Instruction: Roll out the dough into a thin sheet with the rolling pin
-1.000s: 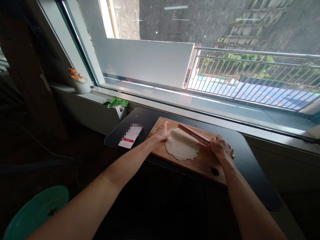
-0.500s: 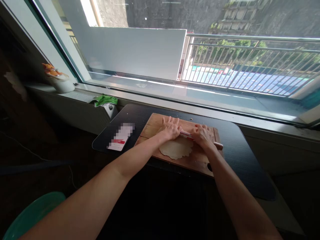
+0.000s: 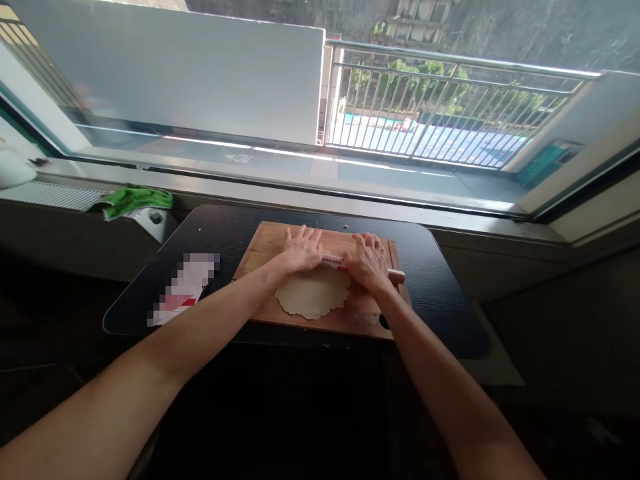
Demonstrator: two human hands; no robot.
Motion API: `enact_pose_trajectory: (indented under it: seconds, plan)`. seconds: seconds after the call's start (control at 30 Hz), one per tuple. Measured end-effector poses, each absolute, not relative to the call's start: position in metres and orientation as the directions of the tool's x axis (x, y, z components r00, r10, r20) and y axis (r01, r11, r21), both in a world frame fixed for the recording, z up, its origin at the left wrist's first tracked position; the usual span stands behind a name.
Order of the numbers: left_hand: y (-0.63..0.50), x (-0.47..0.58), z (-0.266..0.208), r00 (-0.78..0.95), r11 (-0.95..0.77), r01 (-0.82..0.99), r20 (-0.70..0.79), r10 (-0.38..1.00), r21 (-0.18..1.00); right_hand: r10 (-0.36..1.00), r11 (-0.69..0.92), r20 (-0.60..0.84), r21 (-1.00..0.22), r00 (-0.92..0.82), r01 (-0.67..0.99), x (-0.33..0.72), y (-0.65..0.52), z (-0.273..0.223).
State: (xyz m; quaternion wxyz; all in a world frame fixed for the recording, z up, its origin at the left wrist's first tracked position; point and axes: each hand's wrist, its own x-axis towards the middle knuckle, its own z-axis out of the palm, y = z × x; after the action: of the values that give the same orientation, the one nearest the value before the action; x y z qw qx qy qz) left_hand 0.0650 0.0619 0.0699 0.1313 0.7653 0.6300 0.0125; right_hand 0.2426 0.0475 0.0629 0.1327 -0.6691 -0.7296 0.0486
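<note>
A wooden rolling pin [image 3: 333, 261] with a printed label lies across the far part of a flat round sheet of dough [image 3: 313, 293] with a ragged edge. My left hand [image 3: 304, 248] presses on the pin's left part, its fingers reaching forward over it. The right part is under my right hand [image 3: 367, 257], whose fingers bend over the wood. One bare end of the pin sticks out to the right of that hand. Beneath the dough is a wooden cutting board [image 3: 255, 252] with a dark round hole near its front right corner. My palms hide much of the pin.
The board rests on a dark table [image 3: 440, 300] beside a window ledge. A phone [image 3: 187, 290], partly blurred out, lies on the table's left side. Beyond the left edge, a green cloth [image 3: 137, 200] drapes over a white heater [image 3: 155, 223]. Crumbs dot the table's far side.
The view has swung to the right, so the table and board appear farther left. Both hands stay on the rolling pin at the far part of the dough.
</note>
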Motion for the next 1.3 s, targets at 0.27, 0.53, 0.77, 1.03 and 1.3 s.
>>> enact_pose_trajectory:
  seconds: [0.27, 0.53, 0.77, 1.03, 1.3]
  plan:
    - [0.09, 0.065, 0.073, 0.122, -0.105, 0.977, -0.085, 0.989, 0.184, 0.999, -0.027, 0.027, -0.278, 0.036, 0.96, 0.242, 0.075, 0.065]
    - [0.06, 0.052, 0.058, 0.297, -0.257, 0.923, -0.107, 0.949, 0.286, 0.963, 0.209, 0.19, -0.072, -0.193, 0.975, 0.246, 0.037, 0.05]
    - [0.108, 0.061, 0.071, 0.204, -0.174, 0.948, -0.09, 0.975, 0.264, 0.991, 0.065, 0.125, -0.202, -0.04, 0.977, 0.242, 0.099, 0.06]
    - [0.063, 0.056, 0.057, 0.274, -0.263, 0.942, -0.024, 0.962, 0.21, 0.965, 0.2, 0.201, -0.15, -0.168, 0.968, 0.246, 0.055, 0.047]
    - [0.107, 0.061, 0.067, 0.142, -0.12, 0.977, -0.12, 0.983, 0.177, 0.998, 0.009, 0.063, -0.309, 0.011, 0.951, 0.239, 0.097, 0.063]
